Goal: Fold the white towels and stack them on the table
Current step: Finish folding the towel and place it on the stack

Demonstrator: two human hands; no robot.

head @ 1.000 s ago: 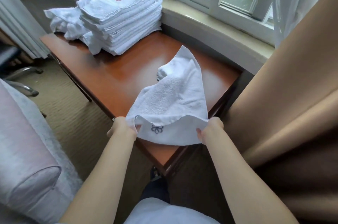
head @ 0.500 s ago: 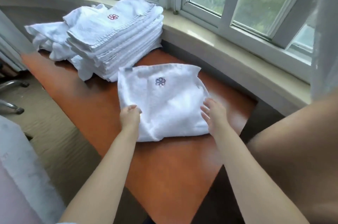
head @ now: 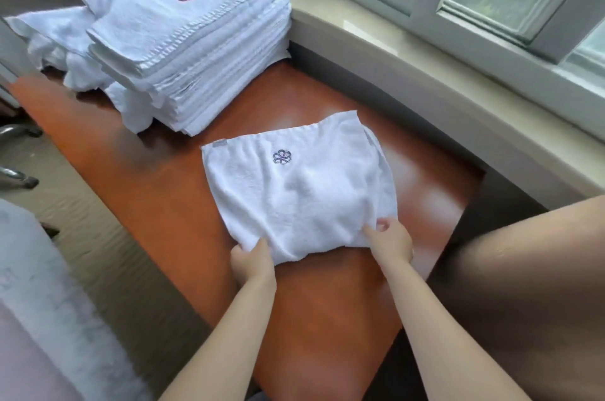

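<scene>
A white towel [head: 304, 194] with a grey flower emblem lies folded over on the brown wooden table [head: 170, 214]. My left hand [head: 250, 261] grips its near left corner, fingers tucked under the cloth. My right hand [head: 391, 241] pinches the near right corner. A tall stack of folded white towels [head: 196, 50], the top one with a red emblem, stands at the table's far left.
Crumpled white towels [head: 55, 37] lie behind and left of the stack. A stone window sill [head: 425, 73] curves along the table's far side. A tan curtain [head: 523, 286] hangs at right, and a pale padded seat [head: 42, 318] sits at lower left.
The towel was held up by its corners at the table's near edge, then laid flat with the emblem up. Both hands have since slid back to its near corners and taken hold.
</scene>
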